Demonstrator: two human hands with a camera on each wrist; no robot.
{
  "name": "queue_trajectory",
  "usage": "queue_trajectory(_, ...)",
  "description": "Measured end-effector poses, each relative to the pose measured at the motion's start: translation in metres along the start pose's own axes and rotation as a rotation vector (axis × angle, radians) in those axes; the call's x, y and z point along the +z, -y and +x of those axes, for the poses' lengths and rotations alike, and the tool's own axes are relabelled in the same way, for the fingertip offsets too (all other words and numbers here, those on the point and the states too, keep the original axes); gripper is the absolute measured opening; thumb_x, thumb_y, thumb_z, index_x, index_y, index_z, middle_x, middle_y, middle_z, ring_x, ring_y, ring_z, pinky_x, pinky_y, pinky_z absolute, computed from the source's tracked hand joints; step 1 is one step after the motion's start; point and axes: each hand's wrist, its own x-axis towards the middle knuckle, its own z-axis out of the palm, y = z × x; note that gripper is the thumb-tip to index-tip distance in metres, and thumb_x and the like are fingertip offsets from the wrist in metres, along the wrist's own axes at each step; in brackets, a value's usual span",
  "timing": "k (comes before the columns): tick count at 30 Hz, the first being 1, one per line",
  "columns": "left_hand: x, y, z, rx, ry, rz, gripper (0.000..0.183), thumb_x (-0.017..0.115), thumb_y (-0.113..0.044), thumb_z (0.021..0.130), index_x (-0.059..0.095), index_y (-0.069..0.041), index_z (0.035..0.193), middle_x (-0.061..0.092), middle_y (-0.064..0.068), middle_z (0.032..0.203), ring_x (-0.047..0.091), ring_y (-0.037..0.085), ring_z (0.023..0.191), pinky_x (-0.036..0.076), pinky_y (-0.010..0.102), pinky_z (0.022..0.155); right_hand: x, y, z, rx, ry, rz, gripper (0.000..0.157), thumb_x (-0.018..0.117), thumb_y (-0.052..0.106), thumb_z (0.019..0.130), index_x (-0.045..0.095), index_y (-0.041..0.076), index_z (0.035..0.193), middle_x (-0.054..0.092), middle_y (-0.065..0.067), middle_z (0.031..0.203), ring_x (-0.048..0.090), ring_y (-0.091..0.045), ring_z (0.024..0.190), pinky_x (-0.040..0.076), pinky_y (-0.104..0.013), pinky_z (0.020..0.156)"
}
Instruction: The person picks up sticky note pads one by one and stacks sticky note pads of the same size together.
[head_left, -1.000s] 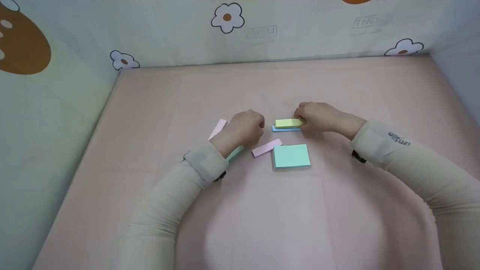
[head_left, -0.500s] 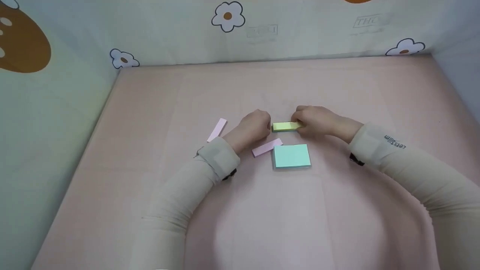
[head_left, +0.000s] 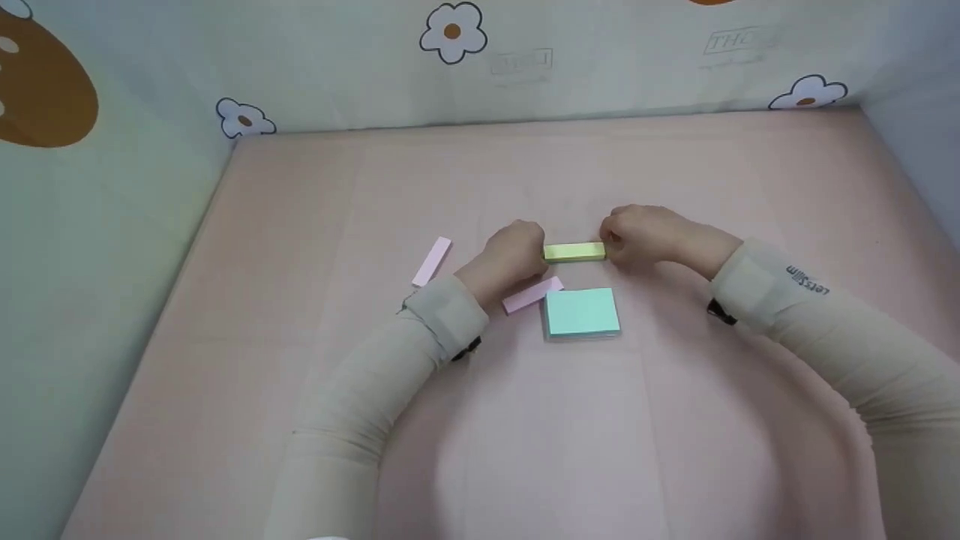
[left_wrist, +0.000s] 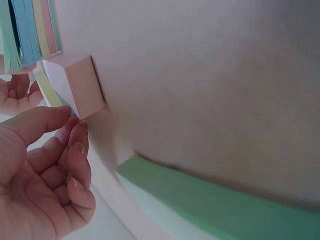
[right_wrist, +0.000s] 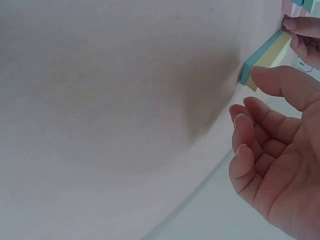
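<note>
A yellow sticky note strip pad (head_left: 574, 252) lies on a blue one (right_wrist: 253, 60), their ends roughly lined up. My left hand (head_left: 510, 251) pinches the left end of this pair between thumb and fingers. At the opposite end is my right hand (head_left: 649, 236); in the right wrist view its thumb and loosely curled fingers stand apart, close to the pads' end. A pink-purple strip pad (head_left: 531, 295) lies just in front of the left hand, beside a larger mint-topped sticky note stack (head_left: 583, 312). In the left wrist view a green strip pad (left_wrist: 215, 197) lies under the left wrist.
A pale pink strip pad (head_left: 432, 261) lies left of the left hand. The stack shows several coloured layers (left_wrist: 30, 30) from the side. All rests on a pink-covered table (head_left: 555, 442), with a flower-patterned wall (head_left: 360, 67) behind.
The right hand set the yellow pad down squarely over the blue one, then let go and drew back right. The left hand moved right to the pads' left end.
</note>
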Motion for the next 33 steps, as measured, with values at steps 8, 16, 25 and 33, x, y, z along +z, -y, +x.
queue_trajectory(8,0.0019,-0.0034,-0.0001,-0.033,-0.033,0.046,0.023,0.06,-0.011,0.083,0.062,-0.003,0.105,0.062,0.005,0.089,0.049,0.013,0.067,0.04,0.023,0.059,0.0031,0.0014,0.0017,0.024,0.015,-0.003,0.02,0.056,0.006,0.079,0.064,-0.001,0.096,0.058,-0.008,0.08,0.047,-0.021,0.07,0.041,-0.035,0.066)
queue_trajectory(16,0.0022,-0.0058,0.0005,-0.054,-0.033,0.029,0.025,0.06,-0.013,0.084,0.061,-0.004,0.107,0.062,0.005,0.093,0.049,0.014,0.071,0.043,0.025,0.066,0.0056,0.0008,0.0031,0.013,0.008,-0.021,0.015,0.057,0.006,0.08,0.065,0.0,0.091,0.058,-0.008,0.076,0.047,-0.02,0.067,0.041,-0.034,0.063)
queue_trajectory(25,0.0031,-0.0034,0.002,-0.035,-0.039,0.056,0.022,0.061,-0.013,0.084,0.062,-0.003,0.102,0.06,0.005,0.087,0.045,0.013,0.066,0.039,0.023,0.059,0.0077,-0.0002,0.0021,-0.038,-0.04,-0.027,0.013,0.056,0.004,0.076,0.063,0.001,0.086,0.055,-0.006,0.073,0.044,-0.019,0.066,0.038,-0.032,0.061)
queue_trajectory(33,0.0044,-0.0038,0.0018,-0.042,-0.043,0.026,0.019,0.059,-0.011,0.084,0.062,-0.003,0.101,0.06,0.004,0.083,0.046,0.013,0.064,0.038,0.023,0.056,0.0083,0.0014,0.004,-0.047,-0.038,-0.013,0.012,0.057,0.004,0.077,0.064,0.0,0.086,0.055,-0.007,0.071,0.044,-0.019,0.065,0.039,-0.033,0.06)
